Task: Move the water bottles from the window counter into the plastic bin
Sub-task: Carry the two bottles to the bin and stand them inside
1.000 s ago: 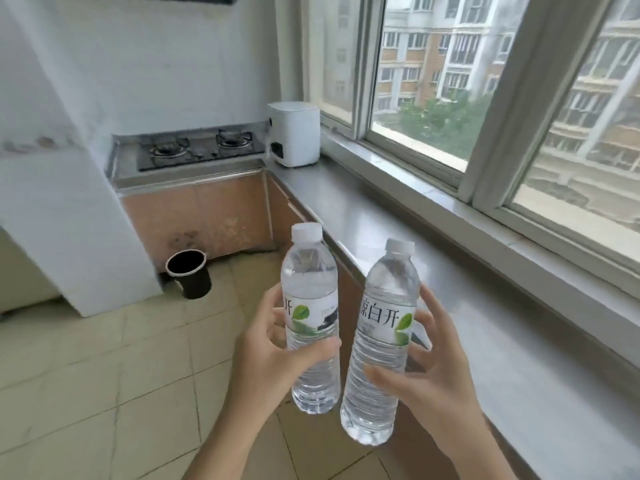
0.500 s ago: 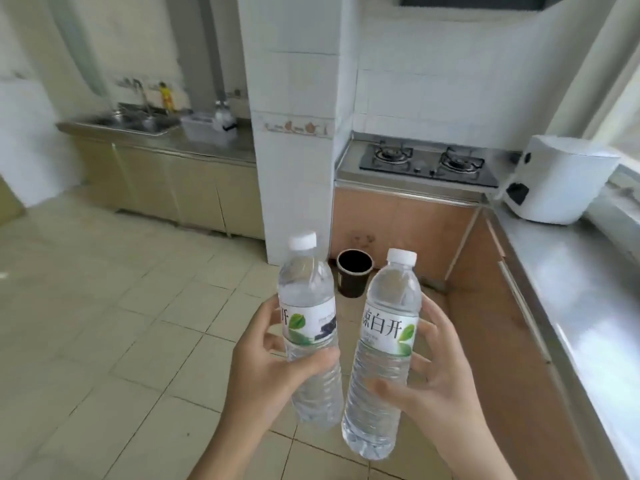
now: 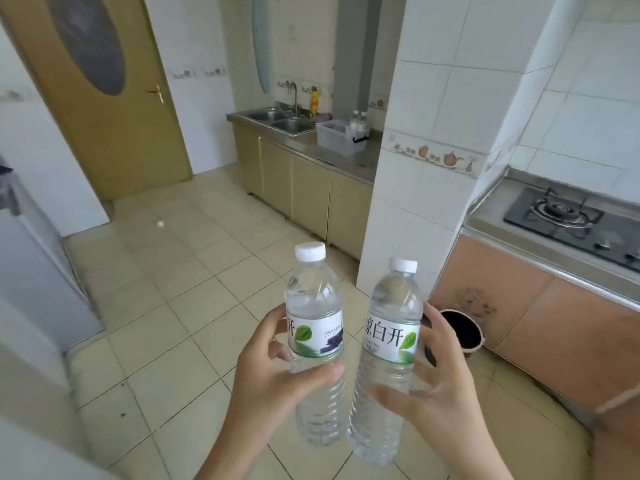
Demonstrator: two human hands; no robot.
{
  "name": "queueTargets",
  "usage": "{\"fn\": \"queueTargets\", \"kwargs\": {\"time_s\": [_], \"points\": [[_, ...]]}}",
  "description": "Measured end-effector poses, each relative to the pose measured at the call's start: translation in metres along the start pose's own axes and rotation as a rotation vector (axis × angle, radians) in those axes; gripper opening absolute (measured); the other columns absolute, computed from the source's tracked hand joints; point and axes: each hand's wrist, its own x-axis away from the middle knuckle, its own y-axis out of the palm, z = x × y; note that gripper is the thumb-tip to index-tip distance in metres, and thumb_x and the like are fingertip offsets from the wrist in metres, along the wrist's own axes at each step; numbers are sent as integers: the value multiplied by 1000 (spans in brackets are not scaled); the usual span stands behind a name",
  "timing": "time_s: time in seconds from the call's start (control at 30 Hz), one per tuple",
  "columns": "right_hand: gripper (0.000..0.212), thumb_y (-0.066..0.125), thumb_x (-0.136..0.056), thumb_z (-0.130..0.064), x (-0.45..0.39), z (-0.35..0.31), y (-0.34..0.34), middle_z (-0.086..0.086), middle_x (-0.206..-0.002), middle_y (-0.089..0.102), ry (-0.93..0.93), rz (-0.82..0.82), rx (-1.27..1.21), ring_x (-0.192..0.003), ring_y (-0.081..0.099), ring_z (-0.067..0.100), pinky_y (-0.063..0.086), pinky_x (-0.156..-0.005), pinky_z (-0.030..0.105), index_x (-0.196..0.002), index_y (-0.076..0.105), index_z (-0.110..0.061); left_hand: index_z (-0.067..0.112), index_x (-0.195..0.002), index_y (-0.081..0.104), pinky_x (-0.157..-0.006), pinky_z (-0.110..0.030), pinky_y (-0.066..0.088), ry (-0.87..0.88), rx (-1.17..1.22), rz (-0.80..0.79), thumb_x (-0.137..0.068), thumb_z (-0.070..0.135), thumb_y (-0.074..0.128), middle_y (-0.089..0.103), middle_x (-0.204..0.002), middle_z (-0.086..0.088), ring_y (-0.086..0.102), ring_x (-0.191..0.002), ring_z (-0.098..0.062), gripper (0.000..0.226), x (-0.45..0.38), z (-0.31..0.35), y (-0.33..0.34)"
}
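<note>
A wide stretch of beige tiled floor (image 3: 166,306) is lying open ahead. Far across it, a clear plastic bin (image 3: 337,137) is sitting on the sink counter, its contents indistinct. The left hand (image 3: 277,379) is gripping one clear, white-capped water bottle (image 3: 313,323); the right hand (image 3: 440,393) is gripping another clear labelled bottle (image 3: 389,327), fingers partly hidden.

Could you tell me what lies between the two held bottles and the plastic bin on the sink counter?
In the head view, bare floor tiles and the cabinet fronts lie between the bottles and the plastic bin.
</note>
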Motion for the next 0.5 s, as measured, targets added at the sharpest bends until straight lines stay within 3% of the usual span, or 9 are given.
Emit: {"fn": "queueTargets", "kwargs": {"time_s": [0.07,0.17,0.23,0.33,0.4,0.5], "points": [[110,90,-49,4,-36,9,6,-23,-117,58,8,-41,-11,-96,66,2,58,-57,33,-120,41,-64,51,-113,61,-81,-37,56,5,-2,37,-40,35,91,68,-110,20,65,-93,-20,80,-27,-3,0],[110,90,-49,4,-94,21,18,-31,-109,56,-2,-94,-8,-95,66,0,59,-58,32,-115,41,-69,50,-114,62,-70,-17,53,13,14,83,-39,32,90,68,-108,20,65,-88,-15,82,-74,-9,-1],[110,90,-49,3,-134,28,28,-34,-109,56,-3,-115,-10,-96,65,-2,60,-63,36,-115,40,-69,51,-112,61,-67,-13,52,12,18,104,-38,31,90,69,-107,19,65,-86,-13,82,-110,-14,-2],[111,91,-48,2,-198,37,45,-30,-112,56,-12,-125,-7,-97,65,-1,61,-65,39,-119,39,-67,53,-112,60,-73,-30,59,13,-3,119,-37,35,90,69,-108,17,66,-87,-16,84,-172,-21,-6],[111,90,-49,2,-240,40,56,-29,-113,55,-19,-122,-9,-96,65,0,60,-64,33,-117,39,-68,55,-113,58,-79,-42,60,12,-17,125,-37,36,91,68,-110,18,66,-88,-16,85,-215,-23,-9],[108,90,-51,3,-303,39,69,-30,-114,55,-32,-129,-19,-99,64,2,56,-61,25,-114,40,-70,62,-109,55,-78,-39,59,20,-26,133,-37,38,91,64,-109,28,65,-87,-10,84,-279,-24,-13]]}}
